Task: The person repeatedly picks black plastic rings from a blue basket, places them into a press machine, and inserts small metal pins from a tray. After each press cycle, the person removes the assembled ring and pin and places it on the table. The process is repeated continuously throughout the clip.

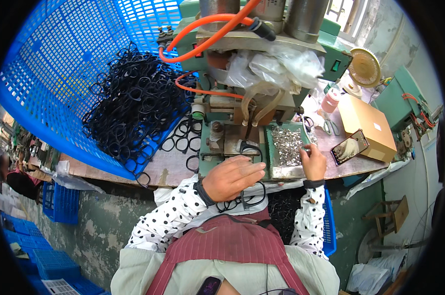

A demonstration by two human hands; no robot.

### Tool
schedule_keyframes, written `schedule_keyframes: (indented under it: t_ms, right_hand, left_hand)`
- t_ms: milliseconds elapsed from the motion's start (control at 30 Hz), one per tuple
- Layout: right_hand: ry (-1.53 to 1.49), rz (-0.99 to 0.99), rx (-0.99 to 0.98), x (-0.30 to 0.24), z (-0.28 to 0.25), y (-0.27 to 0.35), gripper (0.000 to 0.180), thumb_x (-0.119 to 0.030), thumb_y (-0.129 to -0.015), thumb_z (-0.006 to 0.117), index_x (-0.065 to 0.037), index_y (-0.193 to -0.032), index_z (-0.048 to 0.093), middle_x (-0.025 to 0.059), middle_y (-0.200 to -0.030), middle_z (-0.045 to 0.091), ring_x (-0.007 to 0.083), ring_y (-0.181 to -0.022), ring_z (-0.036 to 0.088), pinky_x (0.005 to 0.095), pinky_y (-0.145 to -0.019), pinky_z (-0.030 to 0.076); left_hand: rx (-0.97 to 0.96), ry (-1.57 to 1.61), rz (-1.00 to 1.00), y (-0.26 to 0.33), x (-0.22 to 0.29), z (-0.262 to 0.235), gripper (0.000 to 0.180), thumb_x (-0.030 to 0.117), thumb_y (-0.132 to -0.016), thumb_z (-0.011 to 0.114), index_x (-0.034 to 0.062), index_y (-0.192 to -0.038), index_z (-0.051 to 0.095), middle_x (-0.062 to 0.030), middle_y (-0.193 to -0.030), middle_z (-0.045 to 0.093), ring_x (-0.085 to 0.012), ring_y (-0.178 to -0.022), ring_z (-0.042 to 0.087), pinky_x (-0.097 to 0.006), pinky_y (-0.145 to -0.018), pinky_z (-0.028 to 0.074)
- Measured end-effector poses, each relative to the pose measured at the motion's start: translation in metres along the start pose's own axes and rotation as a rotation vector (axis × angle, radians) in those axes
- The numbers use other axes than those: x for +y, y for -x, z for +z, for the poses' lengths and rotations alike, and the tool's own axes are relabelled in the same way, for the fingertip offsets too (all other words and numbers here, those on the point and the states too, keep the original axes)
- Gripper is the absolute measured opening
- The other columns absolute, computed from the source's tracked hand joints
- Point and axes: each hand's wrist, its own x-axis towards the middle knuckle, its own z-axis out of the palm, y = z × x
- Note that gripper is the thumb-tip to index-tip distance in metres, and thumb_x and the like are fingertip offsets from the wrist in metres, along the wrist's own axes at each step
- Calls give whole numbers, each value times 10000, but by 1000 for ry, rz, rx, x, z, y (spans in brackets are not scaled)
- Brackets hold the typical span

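My left hand (pixel 232 179) is closed on a black eyeglass frame (pixel 256 195). One part of the frame shows below my fingers; another black part reaches up to the press's metal block (pixel 242 135). My right hand (pixel 313 163) is at the right edge of a green-sided tray (pixel 286 172) filled with small shiny metal pieces (pixel 287 146). Its thumb and fingertips are pinched together; whatever lies between them is too small to make out. The green press (pixel 215 157) stands directly in front of me, its tooling above the block.
A large blue basket (pixel 40 118) heaped with black eyeglass frames (pixel 139 93) leans at the left. Several loose frames (pixel 183 140) lie beside the press. At right are a phone (pixel 350 147), scissors (pixel 330 127), a cardboard box (pixel 367 125) and a pink bottle (pixel 330 101). Orange hoses (pixel 203 46) cross above.
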Motion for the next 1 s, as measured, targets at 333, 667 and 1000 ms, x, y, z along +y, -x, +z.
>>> schedule_keyframes:
  t_ms: [333,667,1000]
  right_hand:
    - [-314,-109,159,-4,48,-3,105,-135,-821,688,-35,-818,655,143,-768,666,314,-694,640,386,-636,489]
    - [-231,-177,384,-7,56,8,111,-120,-840,669,-47,-919,696,142,-821,692,305,-733,673,382,-666,517]
    - [-381,-21,256,-5,62,8,52,-71,-853,625,-87,-901,614,110,-739,661,300,-690,666,397,-603,508]
  left_hand:
    - [4,-28,-30,0,4,3,431,9,-772,620,39,-1201,599,-140,-1263,602,-279,-1088,607,-449,-968,476]
    - [-168,-937,-645,167,-98,-59,48,123,-735,603,75,-737,600,-105,-761,531,-303,-778,541,-445,-657,394]
    - [-396,-870,-664,157,-102,-81,100,84,-665,631,94,-745,573,-70,-882,539,-288,-916,502,-405,-801,367]
